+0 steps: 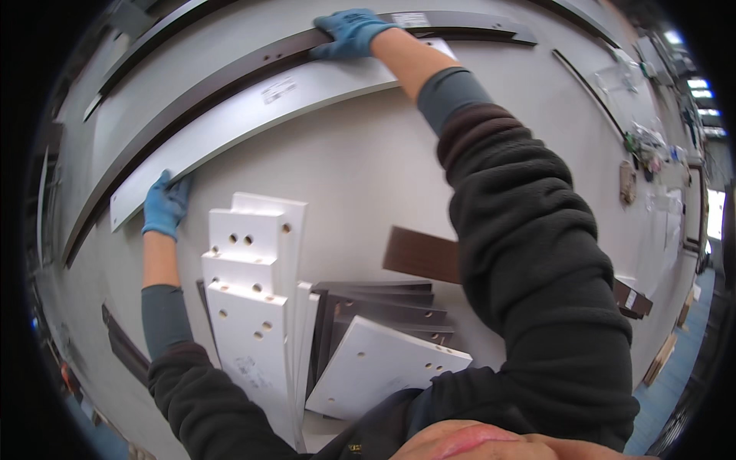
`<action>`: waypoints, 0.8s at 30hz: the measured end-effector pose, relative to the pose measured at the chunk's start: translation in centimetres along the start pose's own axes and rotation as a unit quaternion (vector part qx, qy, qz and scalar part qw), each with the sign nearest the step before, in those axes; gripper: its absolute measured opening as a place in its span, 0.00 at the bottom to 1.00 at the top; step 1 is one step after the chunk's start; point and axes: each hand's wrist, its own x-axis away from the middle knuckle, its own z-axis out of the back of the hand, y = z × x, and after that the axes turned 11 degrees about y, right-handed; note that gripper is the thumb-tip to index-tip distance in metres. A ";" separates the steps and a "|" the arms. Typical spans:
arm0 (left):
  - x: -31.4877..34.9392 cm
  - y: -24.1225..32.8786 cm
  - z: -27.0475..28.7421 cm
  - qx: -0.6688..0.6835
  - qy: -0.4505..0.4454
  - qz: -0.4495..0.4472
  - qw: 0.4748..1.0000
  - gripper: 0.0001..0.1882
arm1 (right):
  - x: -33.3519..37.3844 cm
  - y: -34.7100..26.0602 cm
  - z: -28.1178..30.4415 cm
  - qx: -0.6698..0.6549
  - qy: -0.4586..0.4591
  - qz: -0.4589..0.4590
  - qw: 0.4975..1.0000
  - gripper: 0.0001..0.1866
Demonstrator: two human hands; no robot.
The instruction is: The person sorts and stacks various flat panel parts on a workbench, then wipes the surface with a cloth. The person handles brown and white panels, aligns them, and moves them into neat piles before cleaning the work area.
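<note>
A long white board lies across the grey table, with a long dark brown board just behind it. My left hand, in a blue glove, presses against the near edge of the white board close to its left end. My right hand, also gloved in blue, rests far out on the dark brown board where it meets the white board's right end. Both arms wear dark sleeves.
A stack of white drilled panels leans close to me, beside several dark panels and a white square panel. A brown board lies mid-table. Thin dark strips and small items lie at the right.
</note>
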 end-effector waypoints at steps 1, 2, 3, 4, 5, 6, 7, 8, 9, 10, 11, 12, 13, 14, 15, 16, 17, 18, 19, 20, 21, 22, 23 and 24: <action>-0.7 0.6 -0.6 0.005 0.016 -0.003 1.000 0.15 | -0.1 -0.1 0.6 -0.013 -0.028 -0.016 0.999 0.43; -1.4 0.5 -1.0 -0.003 0.002 0.001 1.000 0.15 | 0.0 0.0 1.1 -0.003 -0.042 -0.029 0.999 0.43; -2.0 0.6 -1.5 -0.014 0.007 -0.013 1.000 0.14 | 0.0 0.0 1.4 -0.002 -0.052 -0.038 0.998 0.42; -2.4 0.6 -2.1 -0.023 0.028 -0.029 0.999 0.14 | 0.0 0.3 1.8 -0.011 -0.062 -0.042 0.997 0.42; -2.7 0.6 -2.8 -0.033 0.009 -0.031 0.999 0.14 | -0.1 0.6 2.0 -0.004 -0.060 -0.047 0.997 0.42; -2.8 0.6 -3.5 -0.042 0.006 -0.034 0.999 0.14 | -0.1 1.0 2.2 -0.005 -0.059 -0.048 0.997 0.42; -2.8 0.5 -4.1 -0.046 0.022 -0.039 0.998 0.14 | -0.1 1.4 2.2 -0.002 -0.071 -0.055 0.996 0.42; -2.7 0.6 -4.7 -0.053 0.019 -0.032 0.998 0.14 | -0.1 1.7 2.2 -0.007 -0.059 -0.054 0.997 0.41; -2.4 0.7 -5.0 -0.064 0.013 -0.018 0.998 0.14 | 0.1 2.0 2.0 -0.007 -0.063 -0.058 0.996 0.41; -2.1 0.7 -5.3 -0.072 0.017 -0.008 0.997 0.14 | 0.3 2.2 1.9 -0.006 -0.052 -0.066 0.996 0.41; -1.8 0.7 -5.4 -0.076 0.017 -0.002 0.997 0.15 | 0.5 2.4 1.7 0.006 -0.027 -0.043 0.999 0.41; -1.5 0.8 -5.3 -0.119 0.018 -0.010 0.993 0.15 | 1.0 2.6 1.5 0.018 0.014 -0.024 0.999 0.41; -1.2 0.8 -5.2 -0.159 0.016 -0.022 0.987 0.15 | 1.6 2.8 1.3 0.027 0.038 -0.008 0.999 0.41; -1.1 1.0 -4.9 -0.191 0.033 -0.043 0.980 0.15 | 2.3 3.7 1.4 0.021 0.067 0.026 0.997 0.39; -1.1 1.1 -4.7 -0.203 0.013 -0.036 0.978 0.14 | 3.2 4.7 1.5 0.032 0.126 0.035 0.991 0.38; -1.2 1.2 -4.6 -0.210 0.010 -0.036 0.977 0.14 | 4.2 6.2 1.8 0.046 0.151 0.039 0.987 0.37; -1.5 1.2 -4.4 -0.217 0.019 -0.037 0.975 0.14 | 5.1 8.1 2.3 0.076 0.144 0.028 0.986 0.36; -1.7 1.4 -4.4 -0.221 0.014 -0.035 0.974 0.14 | 5.9 10.6 3.1 0.086 0.152 0.007 0.985 0.35; -2.0 1.3 -4.4 -0.213 0.001 -0.013 0.977 0.14 | 6.8 13.3 3.9 0.099 0.140 -0.025 0.985 0.34; -2.3 1.4 -4.4 -0.206 0.002 0.007 0.979 0.14 | 8.2 16.7 5.3 0.073 0.124 -0.029 0.989 0.33; -2.4 1.5 -4.5 -0.202 0.027 0.006 0.979 0.14 | 8.8 19.8 6.5 0.122 0.055 -0.083 0.987 0.30; -2.6 1.3 -4.5 -0.211 0.042 -0.010 0.976 0.14 | 10.1 22.8 7.7 0.173 0.007 -0.115 0.978 0.30; -2.7 1.3 -4.7 -0.211 0.021 -0.004 0.977 0.14 | 11.5 25.7 9.2 0.198 -0.014 -0.136 0.971 0.34; -2.7 1.2 -4.7 -0.214 0.021 -0.012 0.976 0.14 | 11.9 27.9 9.6 0.259 -0.014 -0.182 0.949 0.34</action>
